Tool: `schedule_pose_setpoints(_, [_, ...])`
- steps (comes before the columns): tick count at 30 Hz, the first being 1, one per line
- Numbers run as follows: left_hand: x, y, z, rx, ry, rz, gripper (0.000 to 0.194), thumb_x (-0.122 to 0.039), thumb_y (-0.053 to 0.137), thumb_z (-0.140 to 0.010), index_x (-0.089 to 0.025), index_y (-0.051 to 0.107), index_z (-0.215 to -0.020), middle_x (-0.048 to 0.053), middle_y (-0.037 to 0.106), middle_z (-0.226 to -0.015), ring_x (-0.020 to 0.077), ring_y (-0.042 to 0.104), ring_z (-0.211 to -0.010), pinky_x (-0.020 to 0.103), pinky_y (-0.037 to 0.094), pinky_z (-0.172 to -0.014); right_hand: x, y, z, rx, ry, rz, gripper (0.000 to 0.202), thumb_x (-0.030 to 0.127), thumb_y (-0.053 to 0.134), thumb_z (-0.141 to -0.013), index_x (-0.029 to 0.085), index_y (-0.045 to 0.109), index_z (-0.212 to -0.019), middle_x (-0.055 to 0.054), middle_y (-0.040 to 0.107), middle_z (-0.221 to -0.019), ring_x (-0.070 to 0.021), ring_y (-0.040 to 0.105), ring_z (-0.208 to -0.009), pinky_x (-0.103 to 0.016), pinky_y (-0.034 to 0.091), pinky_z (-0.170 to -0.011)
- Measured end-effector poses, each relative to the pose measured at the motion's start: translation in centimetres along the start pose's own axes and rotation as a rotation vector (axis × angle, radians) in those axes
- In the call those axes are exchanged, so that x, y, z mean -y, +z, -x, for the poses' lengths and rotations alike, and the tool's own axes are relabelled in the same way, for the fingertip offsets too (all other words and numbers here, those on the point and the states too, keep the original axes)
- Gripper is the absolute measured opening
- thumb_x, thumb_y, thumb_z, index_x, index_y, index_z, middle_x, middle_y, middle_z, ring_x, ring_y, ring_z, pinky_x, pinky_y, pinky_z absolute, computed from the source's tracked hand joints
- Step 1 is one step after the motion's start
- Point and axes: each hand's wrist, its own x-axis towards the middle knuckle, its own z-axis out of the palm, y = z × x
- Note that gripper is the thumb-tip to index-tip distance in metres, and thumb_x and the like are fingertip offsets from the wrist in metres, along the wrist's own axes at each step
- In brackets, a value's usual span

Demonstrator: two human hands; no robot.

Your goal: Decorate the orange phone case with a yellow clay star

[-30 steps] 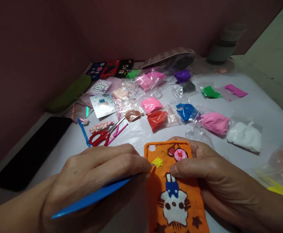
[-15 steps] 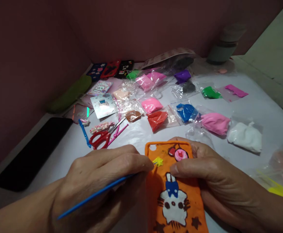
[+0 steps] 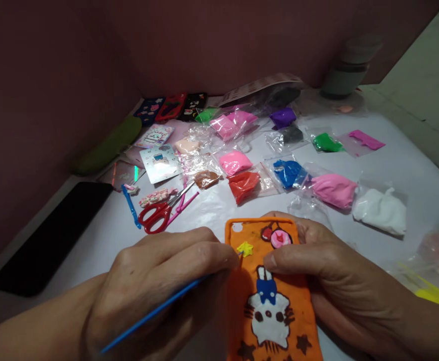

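Note:
My left hand [image 3: 166,281] pinches a thin blue modelling tool [image 3: 155,313], its tip at a small yellow clay star [image 3: 245,248]. The star sits near the upper left of an orange clay-covered phone case [image 3: 238,296]. Gripping that case along its right edge is my right hand [image 3: 339,281], thumb on the front and fingers hidden behind. A white cat figure in blue [image 3: 269,321] lies upside down on the case, with brown stars around its head. A pink round piece [image 3: 280,238] and a red one are near the top edge.
Red-handled scissors [image 3: 159,213], a blue tool [image 3: 131,206] and a black phone [image 3: 53,235] lie on the left. Several clay bags, including red [image 3: 244,185], blue [image 3: 289,173] and white [image 3: 379,210], spread beyond the case. A jar [image 3: 345,75] stands at the back right.
My left hand and the blue tool's rear end have shifted slightly right and down. The tool's tip stays by the yellow star; the right hand and case have barely moved.

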Motion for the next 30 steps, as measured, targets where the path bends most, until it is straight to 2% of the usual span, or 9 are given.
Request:
schedule_pose_setpoints(8, [-0.3, 0.4, 0.0, -0.015, 0.024, -0.081, 0.024, -0.005, 0.045, -0.089, -0.020, 0.055, -0.104, 0.000, 0.070, -0.081, 0.0102, 0.065, -0.060, 0.020, 0.044, -0.049, 0.1, 0.2, 0.0, -0.013, 0.001, -0.031, 0.061, -0.005, 0.066, -0.053, 0.018, 0.068, -0.109, -0.006, 0.074, -0.085, -0.0210, 0.071, -0.069, -0.034, 0.057, -0.068])
schedule_pose_setpoints(15, [-0.6, 1.0, 0.6, -0.067, 0.055, -0.254, 0.022, -0.019, 0.036, -0.101, -0.020, 0.058, -0.103, -0.001, 0.069, -0.075, 0.0114, 0.064, -0.059, 0.024, 0.044, -0.052, 0.1, 0.0, -0.3, 0.049, -0.029, -0.006, 0.050, -0.005, 0.064, -0.055, 0.016, 0.072, -0.099, -0.007, 0.073, -0.087, -0.0204, 0.070, -0.075, -0.032, 0.057, -0.070])
schedule_pose_setpoints(20, [-1.2, 1.1, 0.5, -0.162, -0.013, -0.292, 0.020, -0.020, 0.040, -0.101, -0.023, 0.059, -0.098, -0.002, 0.068, -0.075, 0.0120, 0.066, -0.063, 0.024, 0.044, -0.053, 0.2, 0.2, -0.2, 0.031, -0.022, -0.016, 0.049, -0.005, 0.065, -0.052, 0.017, 0.072, -0.095, -0.006, 0.073, -0.086, -0.0207, 0.070, -0.076, -0.031, 0.057, -0.069])
schedule_pose_setpoints(30, [-0.7, 1.1, 0.5, -0.106, 0.012, -0.294, 0.027, -0.024, 0.033, -0.104, -0.023, 0.059, -0.097, -0.004, 0.067, -0.070, 0.0113, 0.062, -0.057, 0.024, 0.043, -0.051, 0.0, -0.1, 0.0, 0.032, -0.016, -0.027, 0.045, -0.004, 0.066, -0.053, 0.017, 0.073, -0.092, -0.006, 0.072, -0.081, -0.0211, 0.069, -0.074, -0.031, 0.056, -0.065])
